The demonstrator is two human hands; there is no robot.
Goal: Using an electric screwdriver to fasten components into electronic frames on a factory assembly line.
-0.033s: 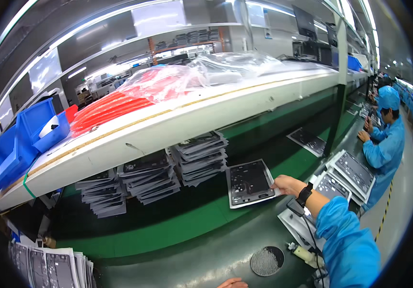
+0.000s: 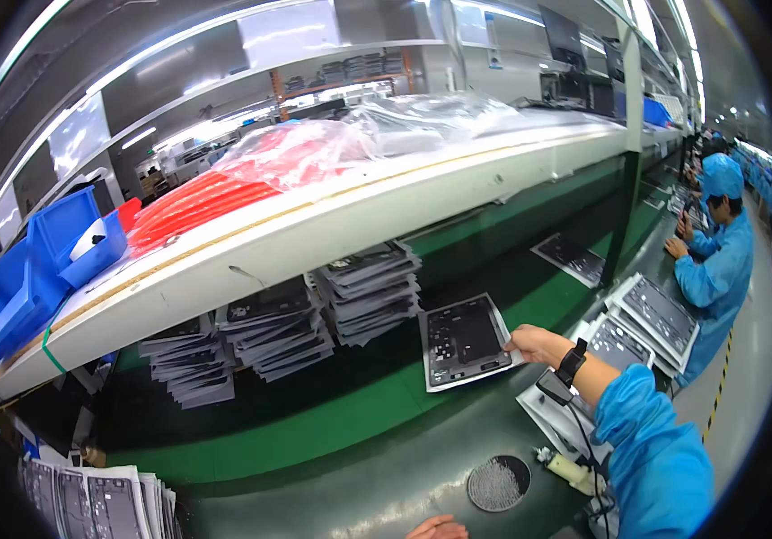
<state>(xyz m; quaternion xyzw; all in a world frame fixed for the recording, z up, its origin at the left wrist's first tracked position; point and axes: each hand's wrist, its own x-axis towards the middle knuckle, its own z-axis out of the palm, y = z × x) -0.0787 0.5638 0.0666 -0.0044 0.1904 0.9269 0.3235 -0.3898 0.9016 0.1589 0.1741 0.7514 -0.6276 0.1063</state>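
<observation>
My right hand, in a blue sleeve with a black wrist strap and a cable, is closed on the right edge of a flat dark electronics panel backed by a white sheet. The panel tilts over the green belt strip, its dark face toward me. Just the top of my left hand shows at the lower edge, its fingers loosely stretched with nothing seen in them. Near it on the bench is a round dark dish of small pale grey pieces. A cream-coloured bottle-like tool lies beneath my right forearm.
Stacks of sheet-backed panels stand under a white shelf bearing red plastic packs and blue bins. More panels lie at right; others stand lower left. A co-worker in blue sits at right.
Almost nothing differs. The whole view has shifted very slightly; my right hand still holds the panel in the same place.
</observation>
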